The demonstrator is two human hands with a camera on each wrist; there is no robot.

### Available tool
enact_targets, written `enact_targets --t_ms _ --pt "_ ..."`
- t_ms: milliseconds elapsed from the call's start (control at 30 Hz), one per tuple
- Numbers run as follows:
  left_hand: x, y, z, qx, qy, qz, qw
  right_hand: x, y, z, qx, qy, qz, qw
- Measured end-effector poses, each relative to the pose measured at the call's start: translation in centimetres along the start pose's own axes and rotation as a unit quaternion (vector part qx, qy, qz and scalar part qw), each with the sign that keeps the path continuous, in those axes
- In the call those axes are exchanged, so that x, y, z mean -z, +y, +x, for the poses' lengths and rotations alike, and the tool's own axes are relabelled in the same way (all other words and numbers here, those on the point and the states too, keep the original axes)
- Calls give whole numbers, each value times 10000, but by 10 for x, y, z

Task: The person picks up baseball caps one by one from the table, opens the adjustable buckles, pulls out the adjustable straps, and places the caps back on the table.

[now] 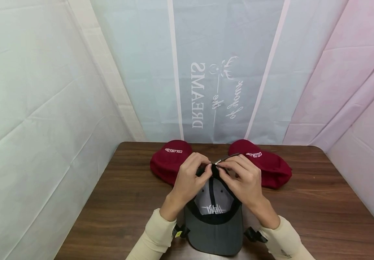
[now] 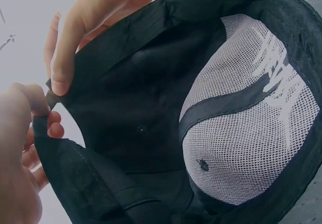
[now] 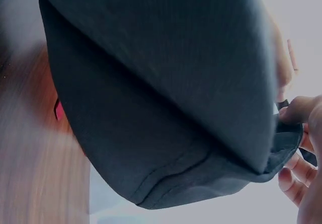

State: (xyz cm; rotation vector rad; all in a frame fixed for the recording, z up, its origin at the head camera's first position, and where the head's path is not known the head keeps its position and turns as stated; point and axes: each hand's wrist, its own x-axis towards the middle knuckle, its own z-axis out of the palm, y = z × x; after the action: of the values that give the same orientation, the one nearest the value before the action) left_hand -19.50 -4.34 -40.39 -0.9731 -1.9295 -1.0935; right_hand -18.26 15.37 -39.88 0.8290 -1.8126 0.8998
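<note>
A dark grey baseball cap [image 1: 216, 240] is held over the table with its inside facing up and its brim toward me. White lettering shows through its light mesh panel [image 2: 236, 148]. At the cap's back edge, my left hand [image 1: 187, 182] pinches one side of the black strap between thumb and fingers. From the other side, my right hand [image 1: 246, 180] pinches the strap's other part beside a small metal buckle [image 1: 217, 162]. A loose strap end [image 1: 231, 156] sticks out above the right fingers. The cap's outer side [image 3: 151, 103] fills most of the right wrist view.
Two dark red caps marked COLORADO lie behind my hands, one cap [image 1: 164, 164] at left and another cap [image 1: 273, 168] at right, partly hidden. The brown wooden table [image 1: 323, 216] ends at a hanging cloth [image 1: 148, 65] with mirrored lettering.
</note>
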Motion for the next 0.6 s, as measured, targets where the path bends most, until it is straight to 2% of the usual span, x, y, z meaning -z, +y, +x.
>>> enact_targets --t_ms 600 --pt "3 -3 0 -4 59 -76 10000 3 2 1 75 -94 -19 9999"
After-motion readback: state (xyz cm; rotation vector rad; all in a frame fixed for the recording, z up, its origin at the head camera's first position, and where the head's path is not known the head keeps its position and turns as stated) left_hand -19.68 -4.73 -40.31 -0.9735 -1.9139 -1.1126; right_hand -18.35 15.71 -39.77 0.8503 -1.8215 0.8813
